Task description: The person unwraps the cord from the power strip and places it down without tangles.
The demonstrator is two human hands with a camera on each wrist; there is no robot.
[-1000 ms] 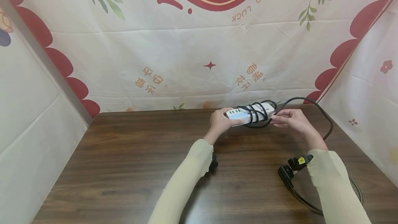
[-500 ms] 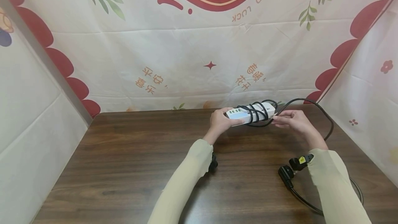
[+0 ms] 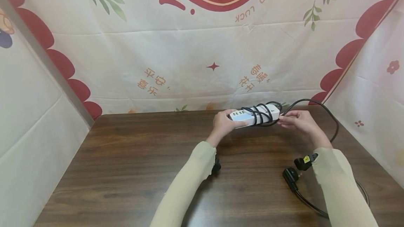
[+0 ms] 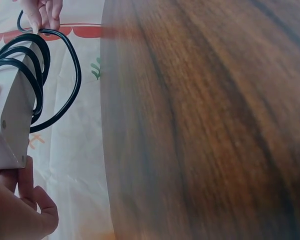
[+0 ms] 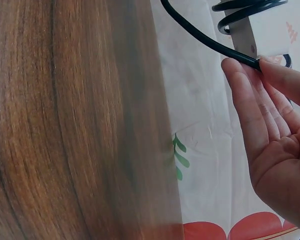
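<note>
A white power strip (image 3: pixel 246 115) is raised over the far side of the table, with several loops of its black cord (image 3: pixel 267 112) wound round its body. My left hand (image 3: pixel 223 123) grips the strip's left end, thumb along the near side. At the other end my right hand (image 3: pixel 298 121) pinches the cord between thumb and fingers, as the right wrist view shows with the black cord (image 5: pixel 210 41). In the left wrist view, the wound cord (image 4: pixel 27 65) has one wider loop hanging off the white strip (image 4: pixel 10 125).
The cord's black plug (image 3: pixel 290 177) lies on the brown wooden table (image 3: pixel 142 171) at the right. A black device with a yellow label (image 3: pixel 305 161) shows at the right cuff, another dark one (image 3: pixel 216 165) at the left cuff. A printed cloth (image 3: pixel 189 52) hangs behind the table.
The cord loop hanging below the strip has drawn up tighter against it. My right hand has shifted slightly right, while my left hand keeps its grip in the same place.
</note>
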